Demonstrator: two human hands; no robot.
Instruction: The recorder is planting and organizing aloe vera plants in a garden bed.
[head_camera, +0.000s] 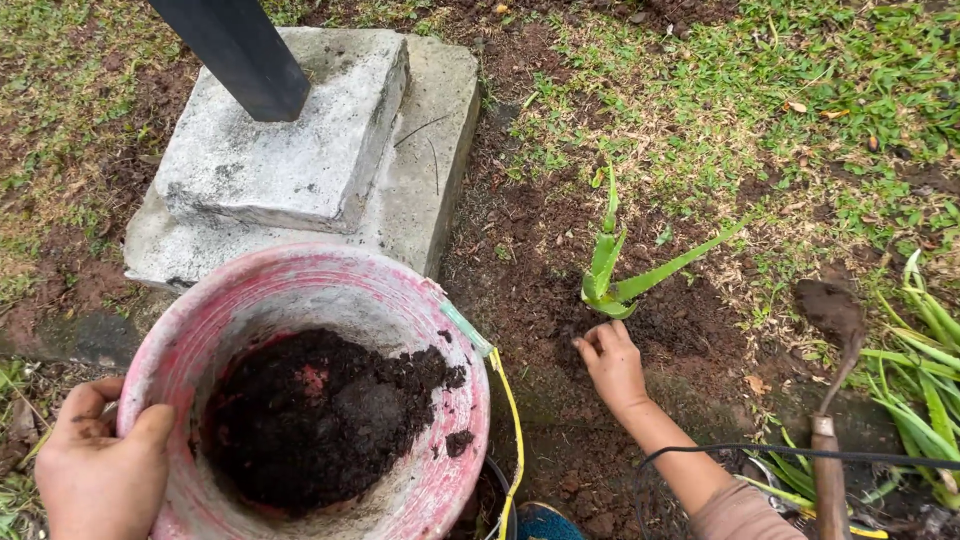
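Observation:
My left hand (100, 465) grips the near left rim of a worn pink bucket (400, 300), thumb hooked over the edge. The bucket is tilted toward me and holds dark soil (320, 415). My right hand (612, 362) reaches forward with fingers bent, pressing on the dark earth at the base of a small green aloe plant (612, 275) that stands upright in the ground. Whether anything is in the right hand I cannot tell.
A stepped concrete base (290, 150) with a dark post (240, 50) stands behind the bucket. A soil-caked trowel (832, 400) stands at right beside long green leaves (925, 380). A black cable (760, 450) crosses my right forearm. Grass surrounds the bare earth.

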